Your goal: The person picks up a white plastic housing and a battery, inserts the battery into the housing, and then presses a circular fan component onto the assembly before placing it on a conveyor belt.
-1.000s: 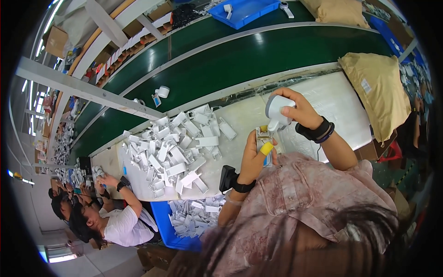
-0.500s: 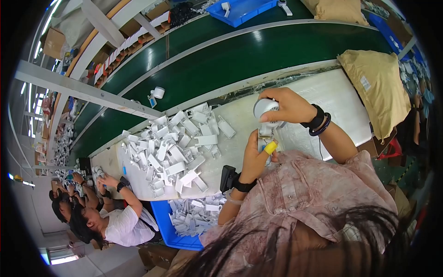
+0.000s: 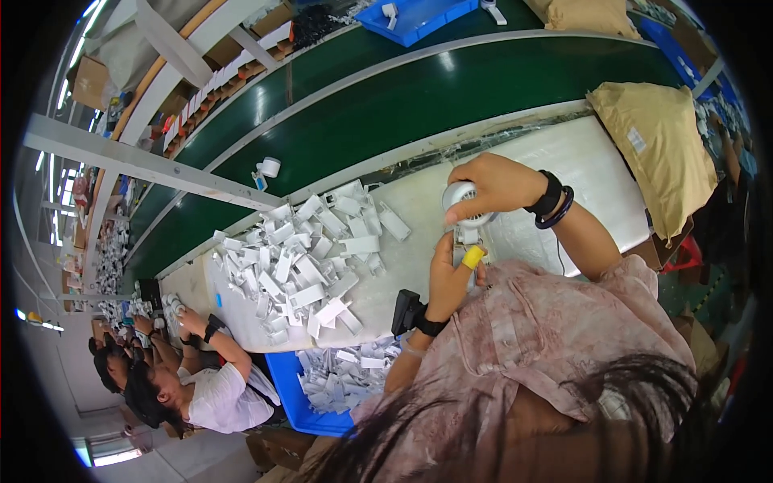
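A small white handheld fan (image 3: 460,194) with a round grilled head is held between my two hands above the worktable. My right hand (image 3: 503,187) grips the round head from above, fingers curled over its far side and thumb toward me. Just below, my left hand (image 3: 445,278) is closed around the lower part, which its fingers mostly hide. A yellow piece (image 3: 473,257), seemingly a cover on a left-hand digit, sticks up beside it. Left of my hands lies a heap of white plastic housing parts (image 3: 302,266) on the pale tabletop (image 3: 415,262).
A blue bin (image 3: 283,394) of white parts stands at the table's near edge. Beyond the table runs a green conveyor (image 3: 346,121) carrying a white piece (image 3: 270,167). A blue tray (image 3: 415,24) is farther back. A tan sack (image 3: 656,153) lies right; a co-worker (image 3: 229,394) sits left.
The fan's head has turned slightly in my right hand, showing more of its grille. My left hand stays close below. The white piece on the conveyor has shifted a little left.
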A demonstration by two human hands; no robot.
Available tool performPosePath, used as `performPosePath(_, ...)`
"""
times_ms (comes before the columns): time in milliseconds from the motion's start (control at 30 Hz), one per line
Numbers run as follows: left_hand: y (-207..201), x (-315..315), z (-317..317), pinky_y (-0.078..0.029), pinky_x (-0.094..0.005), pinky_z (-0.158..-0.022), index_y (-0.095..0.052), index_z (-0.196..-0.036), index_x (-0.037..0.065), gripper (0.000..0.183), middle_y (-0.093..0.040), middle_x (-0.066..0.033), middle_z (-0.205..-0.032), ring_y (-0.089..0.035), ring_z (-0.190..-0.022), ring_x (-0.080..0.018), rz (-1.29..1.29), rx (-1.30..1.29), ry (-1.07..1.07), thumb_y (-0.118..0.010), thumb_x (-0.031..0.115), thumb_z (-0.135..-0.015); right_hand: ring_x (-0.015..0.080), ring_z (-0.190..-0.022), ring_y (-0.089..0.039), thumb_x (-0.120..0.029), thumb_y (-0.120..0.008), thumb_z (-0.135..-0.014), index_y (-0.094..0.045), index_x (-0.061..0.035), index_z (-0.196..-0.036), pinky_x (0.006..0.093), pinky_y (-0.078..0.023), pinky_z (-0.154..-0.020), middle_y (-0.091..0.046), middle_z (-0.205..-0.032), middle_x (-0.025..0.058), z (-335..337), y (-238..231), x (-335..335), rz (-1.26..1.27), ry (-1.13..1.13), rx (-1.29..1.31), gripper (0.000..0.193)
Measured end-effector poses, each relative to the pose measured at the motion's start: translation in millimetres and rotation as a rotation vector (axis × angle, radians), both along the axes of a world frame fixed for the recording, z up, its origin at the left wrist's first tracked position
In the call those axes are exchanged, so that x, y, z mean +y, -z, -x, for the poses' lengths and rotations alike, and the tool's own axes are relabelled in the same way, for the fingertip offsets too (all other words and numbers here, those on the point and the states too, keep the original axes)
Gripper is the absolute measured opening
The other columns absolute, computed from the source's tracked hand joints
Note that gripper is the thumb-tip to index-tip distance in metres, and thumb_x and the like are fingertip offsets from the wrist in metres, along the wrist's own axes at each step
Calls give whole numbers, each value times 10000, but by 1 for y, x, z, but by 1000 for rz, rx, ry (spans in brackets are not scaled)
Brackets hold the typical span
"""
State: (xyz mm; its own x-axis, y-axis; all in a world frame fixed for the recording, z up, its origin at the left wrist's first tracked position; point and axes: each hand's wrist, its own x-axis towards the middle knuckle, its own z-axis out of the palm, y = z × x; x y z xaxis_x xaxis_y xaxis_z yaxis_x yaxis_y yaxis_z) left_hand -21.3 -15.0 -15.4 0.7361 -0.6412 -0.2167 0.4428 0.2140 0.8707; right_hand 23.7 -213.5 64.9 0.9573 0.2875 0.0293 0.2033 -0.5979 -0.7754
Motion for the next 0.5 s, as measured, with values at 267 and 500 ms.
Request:
performPosePath(267,7,1,2,-482,-257,-520,-435,-1221,32,285,-610,-89,-962,-582,-611,-127,46,-70,41,-519,148,-975,347,-658,-637,-688,-601,-785,-678,8,-789,396,-496,-602,-639,-693,185,-3,-1,3,347,38,5,700)
performPosePath(500,5,1,-18,-562,-345,-670,-429,-1315,28,498,-628,-166,-1103,-659,-812,-209,67,98,161,-329,420,-1026,364,-652,-629,-718,-483,-840,-647,-22,-689,433,-483,-583,-616,-643,178,-2,5,14,558,55,16,730)
